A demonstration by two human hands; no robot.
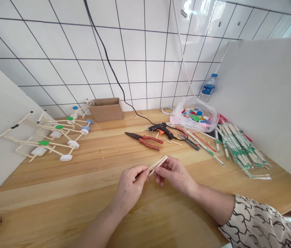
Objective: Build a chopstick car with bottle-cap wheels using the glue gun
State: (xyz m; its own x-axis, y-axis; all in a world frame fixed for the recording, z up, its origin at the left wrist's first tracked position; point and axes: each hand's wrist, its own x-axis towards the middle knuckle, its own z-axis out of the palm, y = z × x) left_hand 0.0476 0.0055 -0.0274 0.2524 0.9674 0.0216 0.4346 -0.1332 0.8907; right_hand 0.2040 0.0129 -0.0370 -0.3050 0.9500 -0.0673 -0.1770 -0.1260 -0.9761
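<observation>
A few short, pale wooden chopstick pieces (158, 163) lie side by side between my two hands, above the front middle of the table. My left hand (134, 179) pinches their lower left end between thumb and fingers. Around the upper right part, the thumb and fingers of my right hand (174, 173) are closed too. How many sticks there are is hard to make out, since fingers cover part of them. Beyond the hands lie red-handled pliers (147, 139) and a black hot glue gun (160, 129) with an orange trigger.
Stick-built cars (57, 137) with bottle-cap wheels stand at the left. A cardboard box (106, 109) sits by the tiled wall. Toward the right are a bag of bottle caps (195, 115), diagonal cutters (190, 143), wrapped chopsticks (243, 146) and a water bottle (208, 88).
</observation>
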